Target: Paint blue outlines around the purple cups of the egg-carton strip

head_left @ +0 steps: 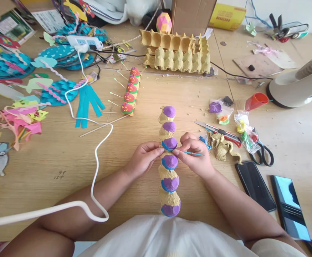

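One broad wooden table (72, 153) is carrying the whole show! Near its far right corner a white appliance (286, 87) is towering, and along the far edge a cardboard box (193, 16) is standing behind yellow pulp egg cartons (179, 60). Down to the middle of the near edge now: an egg-carton strip (169, 174) is lying end-on to the person, six purple-capped cups in line, probably so both hands are reaching its sides equally. The left hand (143, 159) is gripping its left side by the third cup from the far end, thumb and fingers together, seemingly steadying it. Left of that strip's far end, a red caterpillar strip (130, 92) is resting, well apart from the hands. Towards the right edge, two smartphones (255, 186), black-handled scissors (264, 155) and a red utility knife (226, 135) are lying, presumably leaving the working space free. And the finest piece: the right hand (200, 165) is pinching a thin blue strand (195, 154) between thumb and fingers, tight against that third cup, likely for precision. Writing? Pencil marks (59, 175) towards the left edge are suggesting "99" and "12", faintly; the yellow package (228, 16) is showing print too small for reading.
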{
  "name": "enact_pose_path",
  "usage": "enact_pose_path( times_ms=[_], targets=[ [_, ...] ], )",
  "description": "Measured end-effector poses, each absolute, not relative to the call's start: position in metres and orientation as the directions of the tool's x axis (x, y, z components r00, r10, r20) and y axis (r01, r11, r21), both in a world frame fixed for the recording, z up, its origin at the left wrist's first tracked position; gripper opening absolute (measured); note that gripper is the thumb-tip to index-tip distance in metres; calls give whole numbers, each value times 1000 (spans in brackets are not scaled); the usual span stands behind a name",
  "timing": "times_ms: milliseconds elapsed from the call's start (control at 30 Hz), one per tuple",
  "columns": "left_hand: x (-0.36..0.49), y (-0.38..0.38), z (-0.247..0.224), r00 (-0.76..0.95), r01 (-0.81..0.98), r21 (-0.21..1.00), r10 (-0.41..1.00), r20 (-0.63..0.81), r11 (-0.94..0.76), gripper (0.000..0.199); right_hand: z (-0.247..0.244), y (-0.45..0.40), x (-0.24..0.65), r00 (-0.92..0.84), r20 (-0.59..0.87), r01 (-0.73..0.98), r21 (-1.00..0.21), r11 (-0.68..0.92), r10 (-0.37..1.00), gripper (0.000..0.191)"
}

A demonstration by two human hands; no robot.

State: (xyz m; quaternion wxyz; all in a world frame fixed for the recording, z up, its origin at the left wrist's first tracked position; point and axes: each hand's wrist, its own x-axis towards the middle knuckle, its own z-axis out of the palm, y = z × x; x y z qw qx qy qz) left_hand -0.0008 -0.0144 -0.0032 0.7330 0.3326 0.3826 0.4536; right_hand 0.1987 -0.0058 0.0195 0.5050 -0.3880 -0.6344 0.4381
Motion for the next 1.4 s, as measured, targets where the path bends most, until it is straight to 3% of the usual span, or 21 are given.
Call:
enact_pose_path(
  times_ms=[367, 633, 933, 1400],
  targets=[
    [-11, -18, -19, 273, -237, 940, 946, -176, 244, 24, 22, -6, 199, -191, 299, 95, -943, 320, 935, 27],
    [-12, -18, -16, 270, -225, 943, 946, -181, 245, 23, 21, -4, 200, -227, 294, 62, -947, 315, 929, 28],
    [-6, -18, -9, 282, -352, 885, 936, -209, 304, 20, 20, -3, 200, -246, 342, 17, -934, 357, 907, 24],
    [0, -16, 3, 223, -511, 738, 897, -381, 441, 27, 19, -3, 200, -231, 410, 31, -903, 428, 882, 22]
  ],
)
